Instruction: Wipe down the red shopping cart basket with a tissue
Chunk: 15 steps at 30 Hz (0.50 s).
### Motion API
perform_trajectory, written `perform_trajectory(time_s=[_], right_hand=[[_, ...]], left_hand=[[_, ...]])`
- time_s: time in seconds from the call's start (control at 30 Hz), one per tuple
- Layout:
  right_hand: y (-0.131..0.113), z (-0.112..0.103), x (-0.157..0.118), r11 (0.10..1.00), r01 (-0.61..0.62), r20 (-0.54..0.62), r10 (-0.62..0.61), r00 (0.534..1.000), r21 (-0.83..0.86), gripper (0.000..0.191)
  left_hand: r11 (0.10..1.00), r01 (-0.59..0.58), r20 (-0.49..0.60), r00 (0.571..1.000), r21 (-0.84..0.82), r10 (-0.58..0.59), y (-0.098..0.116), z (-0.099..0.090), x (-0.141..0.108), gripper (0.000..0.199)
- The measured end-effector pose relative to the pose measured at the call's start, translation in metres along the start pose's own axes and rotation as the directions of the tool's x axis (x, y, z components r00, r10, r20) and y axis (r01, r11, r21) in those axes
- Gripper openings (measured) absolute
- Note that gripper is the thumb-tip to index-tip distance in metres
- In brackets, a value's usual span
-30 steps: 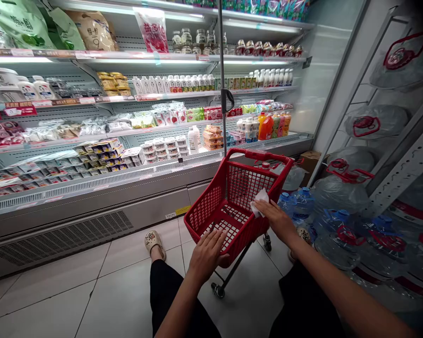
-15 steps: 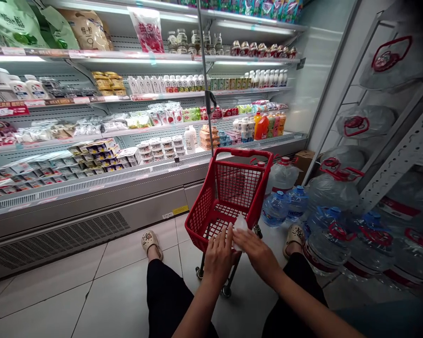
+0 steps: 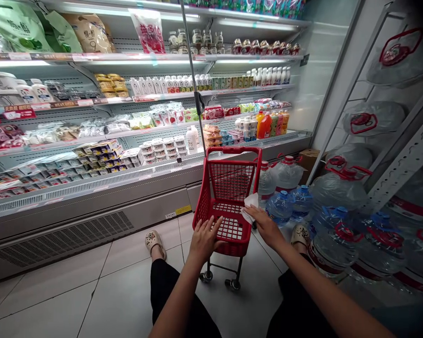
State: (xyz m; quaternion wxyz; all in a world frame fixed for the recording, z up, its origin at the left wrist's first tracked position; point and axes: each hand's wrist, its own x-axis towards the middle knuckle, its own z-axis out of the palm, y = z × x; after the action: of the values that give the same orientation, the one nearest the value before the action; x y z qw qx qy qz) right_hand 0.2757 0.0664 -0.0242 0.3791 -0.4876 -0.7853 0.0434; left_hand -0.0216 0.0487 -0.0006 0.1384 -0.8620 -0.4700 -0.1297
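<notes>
Black trousers: below both forearms, one leg to each side of the cart.
Left hand: palm down, over the near left corner of the cart.
Left fingers: spread apart, only slightly bent, thumb held out to the right; laid over the rim, gripping nothing visible.
Right hand: reaching in from the right, back upward, beside the right rim.
Right fingers: close together, nearly straight, holding the wipe against the rim; too hidden underneath to tell where the thumb presses.
Wipe: white, crumpled, under the right fingertips at the cart's right side, partly sticking up above them.
Cart: red, upright between the legs, just in front of the hands; empty basket of open mesh, handle toward the fridge.
Wheels: dark, on the tiled floor, below the basket.
Shoes: beige, dotted with charms, one well left of the cart, one to its right near the bottles.
Bottles: clear and blue, some red-handled, crowded on the right.
Rack: white metal, beside the bottles.
Box: brown cardboard, behind the bottles.
Fridge: grey-fronted, lit, beyond the cart; stocked with tubs, juices, jars and bags.
</notes>
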Motion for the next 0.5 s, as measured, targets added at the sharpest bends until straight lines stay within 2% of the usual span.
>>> perform_trajectory(time_s=[0.13,0.27,0.4,0.5], right_hand=[[-0.026,0.009,-0.034,0.999,0.031,-0.004,-0.031,1.0,0.013,0.067],[-0.051,0.015,-0.065,0.994,0.063,-0.016,-0.064,0.998,-0.093,0.074],[-0.067,0.027,-0.067,0.973,0.098,-0.041,-0.109,0.993,-0.209,0.075],[-0.07,0.031,-0.062,0.955,0.14,-0.06,-0.16,0.985,-0.262,0.078]], left_hand=[[0.999,0.042,-0.027,0.999,0.001,-0.042,0.011,0.007,0.008,0.087],[0.996,0.085,-0.063,0.994,-0.03,-0.087,0.034,0.011,0.012,0.087],[0.991,0.082,-0.08,0.993,-0.101,-0.09,0.065,0.013,0.014,0.088],[0.989,-0.017,-0.09,0.996,-0.144,0.004,0.077,0.01,0.011,0.091]])
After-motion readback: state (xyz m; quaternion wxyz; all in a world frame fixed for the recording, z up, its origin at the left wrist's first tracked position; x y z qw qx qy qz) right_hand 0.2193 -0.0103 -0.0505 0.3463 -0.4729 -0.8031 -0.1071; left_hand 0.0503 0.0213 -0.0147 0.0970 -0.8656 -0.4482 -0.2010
